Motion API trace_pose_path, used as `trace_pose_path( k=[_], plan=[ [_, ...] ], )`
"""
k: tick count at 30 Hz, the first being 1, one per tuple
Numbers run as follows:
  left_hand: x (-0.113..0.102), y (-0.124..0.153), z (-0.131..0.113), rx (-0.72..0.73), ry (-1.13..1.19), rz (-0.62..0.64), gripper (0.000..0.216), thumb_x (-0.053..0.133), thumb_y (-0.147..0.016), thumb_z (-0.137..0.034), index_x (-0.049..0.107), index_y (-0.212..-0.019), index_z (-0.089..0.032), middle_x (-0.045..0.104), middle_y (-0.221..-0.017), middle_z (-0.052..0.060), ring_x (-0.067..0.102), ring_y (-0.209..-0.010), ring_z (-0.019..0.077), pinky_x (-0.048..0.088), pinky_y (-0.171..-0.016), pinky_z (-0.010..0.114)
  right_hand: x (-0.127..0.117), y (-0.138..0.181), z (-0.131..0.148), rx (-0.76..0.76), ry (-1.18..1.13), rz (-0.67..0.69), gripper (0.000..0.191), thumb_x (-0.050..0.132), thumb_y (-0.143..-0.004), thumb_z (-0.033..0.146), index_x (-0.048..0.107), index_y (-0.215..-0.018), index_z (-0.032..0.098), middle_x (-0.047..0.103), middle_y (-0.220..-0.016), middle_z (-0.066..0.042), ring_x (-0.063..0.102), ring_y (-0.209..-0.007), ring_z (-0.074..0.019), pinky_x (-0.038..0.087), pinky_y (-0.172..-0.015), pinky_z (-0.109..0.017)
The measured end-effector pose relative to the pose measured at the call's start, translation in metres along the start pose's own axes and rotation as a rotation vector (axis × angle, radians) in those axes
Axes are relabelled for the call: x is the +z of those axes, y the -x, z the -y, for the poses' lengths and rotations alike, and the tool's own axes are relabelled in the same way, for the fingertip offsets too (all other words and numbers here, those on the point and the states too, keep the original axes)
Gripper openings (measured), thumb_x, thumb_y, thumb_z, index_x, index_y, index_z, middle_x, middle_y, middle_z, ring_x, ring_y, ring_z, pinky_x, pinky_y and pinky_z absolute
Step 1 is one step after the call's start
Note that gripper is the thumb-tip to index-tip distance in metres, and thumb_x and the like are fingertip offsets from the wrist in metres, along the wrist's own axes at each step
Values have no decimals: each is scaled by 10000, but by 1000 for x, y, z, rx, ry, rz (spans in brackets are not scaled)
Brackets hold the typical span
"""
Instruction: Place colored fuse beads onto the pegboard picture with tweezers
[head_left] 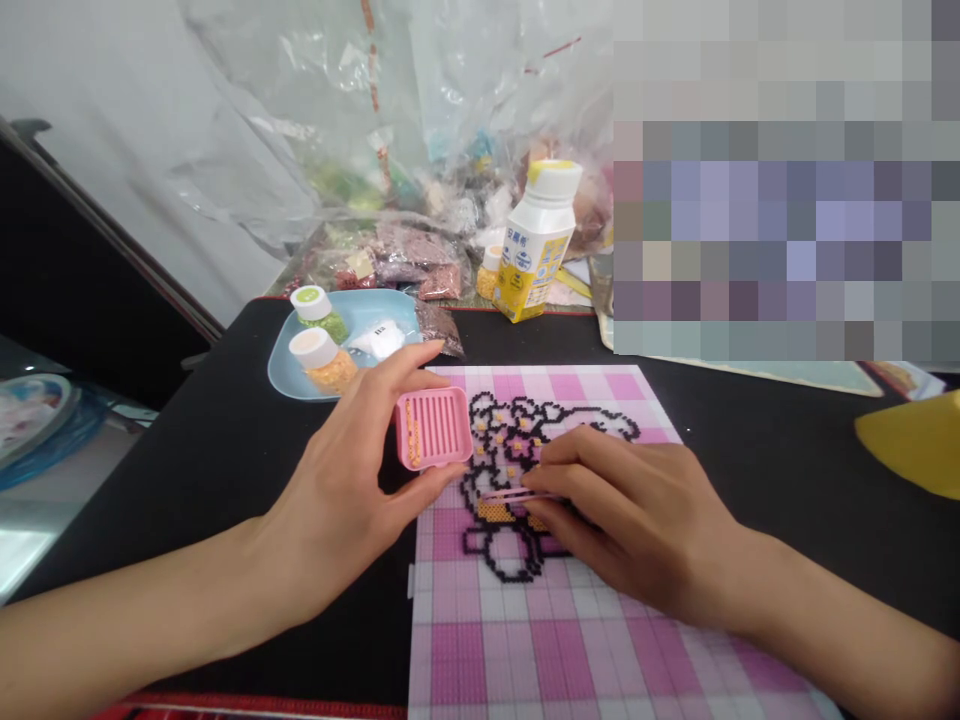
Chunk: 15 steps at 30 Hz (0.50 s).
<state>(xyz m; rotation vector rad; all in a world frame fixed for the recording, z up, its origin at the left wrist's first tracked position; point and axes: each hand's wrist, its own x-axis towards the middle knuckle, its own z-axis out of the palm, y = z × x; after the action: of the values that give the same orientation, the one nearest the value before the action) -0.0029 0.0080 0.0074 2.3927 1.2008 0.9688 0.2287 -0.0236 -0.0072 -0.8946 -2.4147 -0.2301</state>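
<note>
Between thumb and fingers, my left hand [345,470] holds a small pink ridged bead tray [436,428] over the left edge of the pegboard. Orange beads [412,432] lie along the tray's left side. My right hand [630,510] pinches pink tweezers [517,495], whose tips are over the bead pattern near a patch of orange beads [495,512]. Underneath is a pink-and-white checked pegboard [480,660], bearing black bead outlines [511,578] with small yellow spots. My right hand hides part of the pattern.
Behind my left hand, a blue plate [281,365] carries a jar of green beads [322,312], a jar of orange beads [324,360] and a white packet [381,338]. A yellow-and-white bottle [536,245] stands behind the board, near bagged beads [412,255]. Something yellow [915,440] is at the right.
</note>
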Motion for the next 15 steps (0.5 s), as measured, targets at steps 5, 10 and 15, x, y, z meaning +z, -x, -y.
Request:
trace_pose_path(
  k=[5,10,15],
  plan=[
    [0,1,0,3,7,-5,692,697,-788,-224,316,-1362,-290,604,-1183,43,580,-1139,230,446,-1009,396,0,0,0,-4,9,5,106,502,-936,205,588,-918,145,635,-807,-39,576,-611,-113,416,-459,-233],
    [0,1,0,10,-3,-2,696,700,-789,-216,314,-1366,-261,601,-1185,46,572,-1151,202,423,-1028,345,0,0,0,-3,10,6,110,505,-938,209,592,-917,145,644,-805,-40,589,-620,-113,421,-463,-232],
    [1,0,1,-2,14,10,695,699,-787,-215,316,-1365,-256,594,-1187,58,572,-1150,210,432,-1015,361,0,0,0,1,5,4,100,518,-931,208,594,-925,144,652,-823,-45,597,-623,-119,429,-463,-239]
  ],
)
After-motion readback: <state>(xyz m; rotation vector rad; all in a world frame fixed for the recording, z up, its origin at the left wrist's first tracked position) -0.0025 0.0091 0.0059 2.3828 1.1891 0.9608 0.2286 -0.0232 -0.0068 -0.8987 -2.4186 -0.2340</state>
